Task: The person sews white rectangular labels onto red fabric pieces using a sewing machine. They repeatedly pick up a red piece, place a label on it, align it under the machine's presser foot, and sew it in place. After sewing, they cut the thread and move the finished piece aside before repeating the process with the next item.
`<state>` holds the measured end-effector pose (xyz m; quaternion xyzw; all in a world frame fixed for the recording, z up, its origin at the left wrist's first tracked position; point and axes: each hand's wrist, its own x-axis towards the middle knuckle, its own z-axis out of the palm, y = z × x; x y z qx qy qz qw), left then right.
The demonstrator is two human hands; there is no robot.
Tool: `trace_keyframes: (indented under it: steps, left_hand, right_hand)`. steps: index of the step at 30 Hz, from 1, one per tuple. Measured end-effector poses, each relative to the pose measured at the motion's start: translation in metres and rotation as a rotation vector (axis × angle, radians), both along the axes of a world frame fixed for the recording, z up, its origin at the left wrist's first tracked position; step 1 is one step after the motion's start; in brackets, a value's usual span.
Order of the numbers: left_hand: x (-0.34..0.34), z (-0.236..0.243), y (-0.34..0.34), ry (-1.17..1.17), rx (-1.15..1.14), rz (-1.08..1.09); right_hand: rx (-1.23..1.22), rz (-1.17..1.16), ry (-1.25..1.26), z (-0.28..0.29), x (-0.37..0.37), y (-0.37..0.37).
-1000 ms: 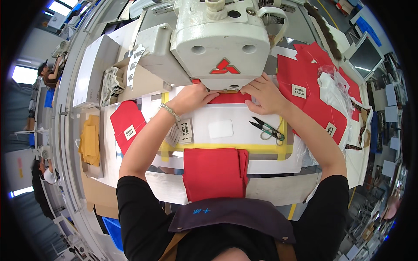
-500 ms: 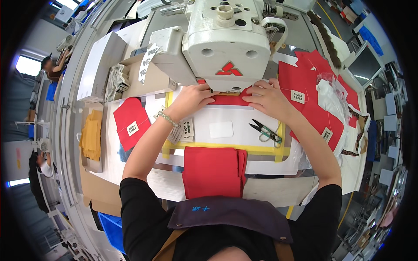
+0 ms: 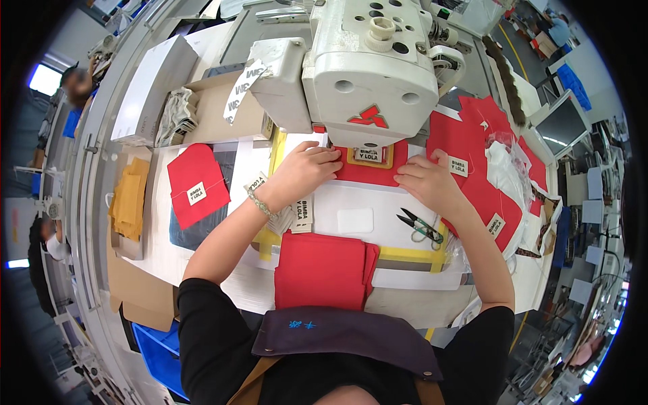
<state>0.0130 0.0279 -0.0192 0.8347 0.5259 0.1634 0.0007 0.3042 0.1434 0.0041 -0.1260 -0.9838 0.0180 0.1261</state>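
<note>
Red fabric piece [image 3: 368,172], flat on the white work surface [image 3: 378,206] directly beneath the head of the white sewing machine [image 3: 368,67]. Long axis runs left to right across the bed, parallel to the person's chest. A small label in a yellow-edged frame [image 3: 369,155] sits on its upper middle, right under the machine head.

Left hand [image 3: 304,169]: palm down, fingers extended flat, pressing the left end of the piece; fingertips touching it beside the frame.

Right hand [image 3: 425,181]: palm down, fingers loosely curled, pressing the right end; nothing gripped.

Position relative to hands: the piece lies between them and just ahead, toward the machine. Both hands touch it; the left reaches slightly closer to the frame.

Nearby: green-handled snips [image 3: 422,226] just behind the right hand; folded red stack [image 3: 322,270] near the person's body.
</note>
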Motion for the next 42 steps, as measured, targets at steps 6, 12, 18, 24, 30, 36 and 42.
trace_keyframes:
  steps: [6, 12, 18, 24, 30, 36, 42]
  left_hand:
    - [0.009, 0.0, -0.002, -0.018, 0.056, 0.007]
    - [0.031, 0.002, -0.004, 0.05, 0.041, 0.023]
    - [0.029, -0.004, 0.001, 0.141, 0.187, -0.062]
    - [0.033, 0.007, -0.015, 0.194, 0.131, -0.124]
    - [0.037, 0.014, -0.046, 0.24, 0.123, -0.226]
    - [0.034, 0.009, -0.051, 0.235, 0.072, -0.246]
    - [0.027, 0.021, -0.051, 0.238, 0.098, -0.173]
  right_hand:
    - [-0.011, -0.047, 0.124, -0.009, -0.005, -0.002]
    - [-0.209, -0.162, 0.285, -0.006, -0.008, -0.001]
    - [-0.258, -0.104, 0.381, -0.016, -0.008, -0.006]
    - [-0.114, 0.011, 0.304, -0.02, 0.002, -0.024]
    - [-0.071, 0.138, 0.23, -0.009, 0.013, -0.048]
    - [-0.063, 0.085, 0.191, -0.014, 0.017, -0.057]
    - [-0.097, -0.311, 0.185, 0.005, 0.032, -0.074]
